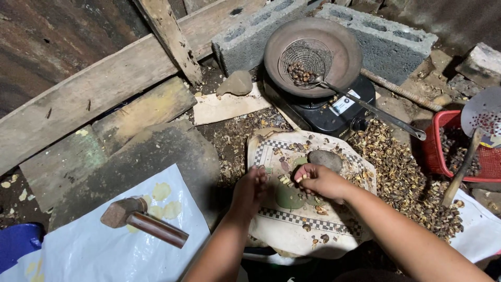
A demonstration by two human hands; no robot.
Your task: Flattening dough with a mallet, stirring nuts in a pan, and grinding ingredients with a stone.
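Down on the floor, both hands are working over a pale cloth with a checkered border (313,222) covered in nut bits. Right hand (319,181) is curled around a few small pale kernels (301,178), fingers pinched shut on them. Left hand (251,189) hangs just beside it, fingers bent down toward the cloth; can't tell if it's got anything. A grey stone (325,159) sits right behind the right hand. Further back, a wire skimmer (304,63) with nuts rests in a round pan (342,47) on a black stove (326,112). A hammer (141,220) lies off left on plastic sheeting (104,250).
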